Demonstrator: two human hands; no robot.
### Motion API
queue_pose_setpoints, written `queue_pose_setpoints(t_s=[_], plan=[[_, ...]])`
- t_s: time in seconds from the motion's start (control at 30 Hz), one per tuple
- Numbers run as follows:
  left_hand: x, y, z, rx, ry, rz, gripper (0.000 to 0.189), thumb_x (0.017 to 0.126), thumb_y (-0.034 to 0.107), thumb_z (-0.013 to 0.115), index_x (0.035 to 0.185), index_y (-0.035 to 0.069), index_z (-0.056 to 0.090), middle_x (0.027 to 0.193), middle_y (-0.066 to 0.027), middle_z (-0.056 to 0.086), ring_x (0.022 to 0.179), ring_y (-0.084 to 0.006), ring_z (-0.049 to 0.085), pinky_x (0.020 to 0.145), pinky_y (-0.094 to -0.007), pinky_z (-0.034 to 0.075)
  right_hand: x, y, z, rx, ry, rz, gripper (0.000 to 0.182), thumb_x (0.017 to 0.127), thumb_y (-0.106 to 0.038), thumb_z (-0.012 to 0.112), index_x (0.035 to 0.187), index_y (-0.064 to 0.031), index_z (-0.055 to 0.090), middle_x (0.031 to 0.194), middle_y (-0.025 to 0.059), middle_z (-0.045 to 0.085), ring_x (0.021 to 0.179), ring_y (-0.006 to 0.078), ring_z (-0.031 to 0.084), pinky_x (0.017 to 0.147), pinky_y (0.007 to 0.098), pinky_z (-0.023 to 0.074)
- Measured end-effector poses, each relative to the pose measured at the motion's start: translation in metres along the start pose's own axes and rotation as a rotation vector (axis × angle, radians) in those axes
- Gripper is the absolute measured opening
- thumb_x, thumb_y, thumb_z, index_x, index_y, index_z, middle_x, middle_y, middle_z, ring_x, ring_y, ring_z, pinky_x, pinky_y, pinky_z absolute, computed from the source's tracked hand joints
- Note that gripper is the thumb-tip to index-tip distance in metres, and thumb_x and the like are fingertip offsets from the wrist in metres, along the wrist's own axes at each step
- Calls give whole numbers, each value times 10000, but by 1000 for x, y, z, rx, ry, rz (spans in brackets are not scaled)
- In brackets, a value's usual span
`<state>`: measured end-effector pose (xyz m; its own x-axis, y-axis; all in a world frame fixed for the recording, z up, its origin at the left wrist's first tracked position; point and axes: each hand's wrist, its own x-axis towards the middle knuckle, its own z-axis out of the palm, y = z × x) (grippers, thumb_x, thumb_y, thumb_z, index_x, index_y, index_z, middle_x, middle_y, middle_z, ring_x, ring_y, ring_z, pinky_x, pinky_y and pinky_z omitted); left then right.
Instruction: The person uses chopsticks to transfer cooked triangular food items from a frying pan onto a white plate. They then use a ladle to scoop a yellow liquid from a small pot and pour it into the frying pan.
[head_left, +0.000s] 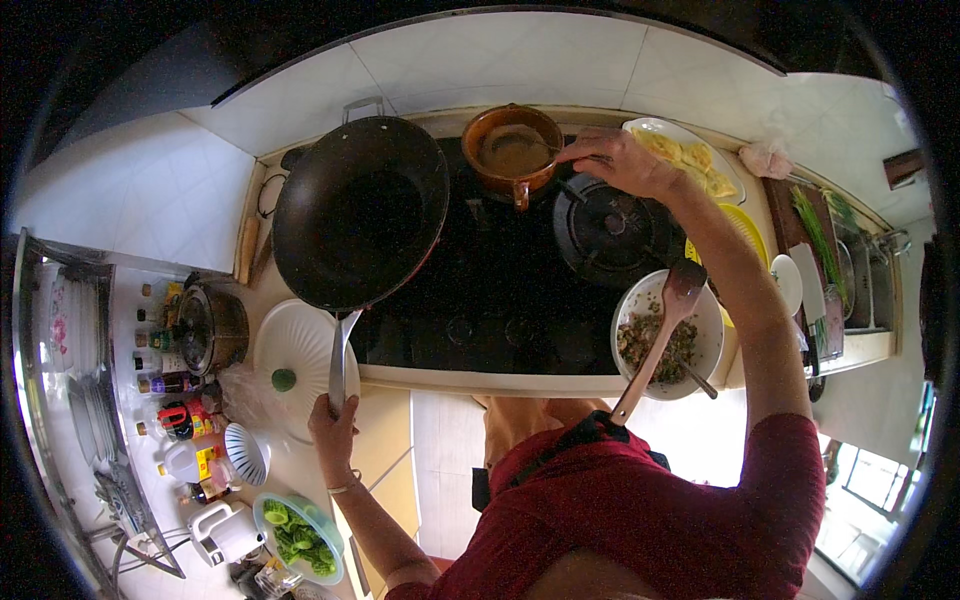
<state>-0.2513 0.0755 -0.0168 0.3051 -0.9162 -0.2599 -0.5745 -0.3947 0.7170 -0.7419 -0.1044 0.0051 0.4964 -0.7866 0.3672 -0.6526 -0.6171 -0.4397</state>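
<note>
My left hand (334, 431) is closed around the metal handle of a black wok (360, 217), whose inside is dark with no food visible. The wok sits over the left side of the black glass gas hob (487, 300). Across at the back, my right hand (622, 161) pinches the thin handle of a utensil, likely a spoon, dipping into a brown pot (514, 150). Brownish liquid lies in that pot, and its short handle points towards me. A white bowl of chopped filling (652, 337) stands at the front right, with a wooden spatula (652, 352) across it and a metal spoon inside.
Behind my right forearm is a white plate of yellow folded dumplings (686, 154). A yellow basket (739, 229) is partly hidden by that arm. Leftwards are a large white lid (292, 360), sauce bottles (172, 382), a glass-lidded pot (210, 330) and a bowl of greens (300, 536).
</note>
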Motion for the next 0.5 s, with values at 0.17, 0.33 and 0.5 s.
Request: queue_pose_setpoints(t_s=[0.17, 0.33, 0.5], plan=[[-7, 0, 3, -94, 14, -12, 214, 741, 164, 640, 693, 24, 485, 519, -8, 441, 416, -70, 425, 366, -219, 375, 8, -21, -19, 72, -21, 87, 169, 811, -172, 545, 948, -103, 617, 790, 88, 628, 622, 211, 602, 607, 295, 492], [-9, -3, 6, -85, 22, 15, 212, 748, 170, 636, 700, 32, 482, 533, -1, 436, 428, -66, 425, 377, -210, 371, 10, -14, -19, 480, 16, 473, 226, 819, -225, 563, 966, -61, 613, 729, 47, 618, 576, 100, 555, 584, 247, 485], [-11, 22, 18, 628, 537, 676, 204, 763, 155, 609, 857, -10, 533, 763, -80, 525, 643, -141, 517, 535, -253, 442, 1, -1, -9, 493, 49, 442, 210, 834, -176, 538, 1003, -66, 599, 809, 37, 607, 667, 93, 562, 639, 236, 494]])
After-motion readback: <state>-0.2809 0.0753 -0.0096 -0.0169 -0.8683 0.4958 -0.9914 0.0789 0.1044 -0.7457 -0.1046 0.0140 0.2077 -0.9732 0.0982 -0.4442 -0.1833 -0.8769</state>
